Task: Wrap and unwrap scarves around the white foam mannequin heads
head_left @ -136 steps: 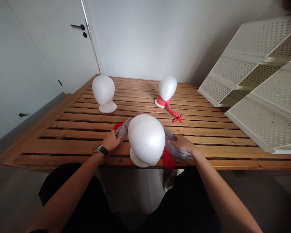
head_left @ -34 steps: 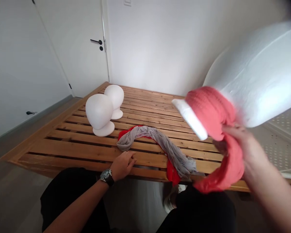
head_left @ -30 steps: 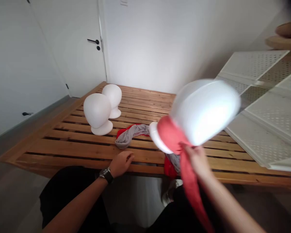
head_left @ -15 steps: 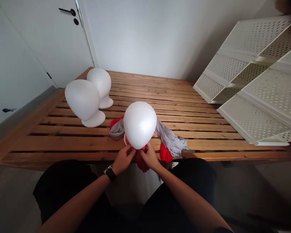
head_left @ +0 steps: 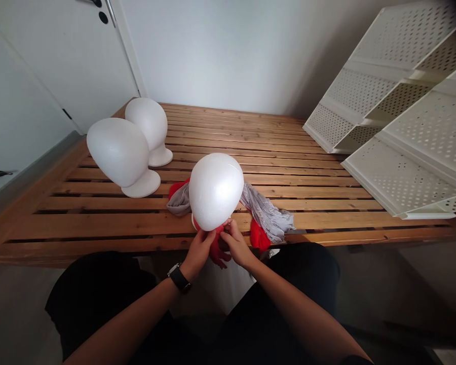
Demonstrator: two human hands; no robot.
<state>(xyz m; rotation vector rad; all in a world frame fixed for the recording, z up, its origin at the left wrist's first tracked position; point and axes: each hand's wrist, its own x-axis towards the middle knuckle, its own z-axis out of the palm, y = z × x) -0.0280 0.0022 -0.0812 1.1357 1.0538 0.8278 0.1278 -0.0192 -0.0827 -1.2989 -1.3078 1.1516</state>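
Coral scarf (head_left: 217,248) knotted at the neck of the nearest foam head (head_left: 216,190) at the slatted bench's (head_left: 327,192) near edge, left hand (head_left: 200,249) and right hand (head_left: 236,243) fingers pinched on the scarf, grey-and-red scarf (head_left: 266,215) behind the head, two bare foam heads (head_left: 117,152) to its left, white perforated shelf unit (head_left: 399,116) to its right.

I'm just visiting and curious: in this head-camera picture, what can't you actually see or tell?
- The red scarf: the near foam head hides most of it, so how it is tied cannot be told.
- Both grips: the left hand and right hand have fingertips tucked under that head.
- The grey scarf: its middle is hidden behind the head.
- The white rack: cut off by the right edge.
- The door: cut off at the top.
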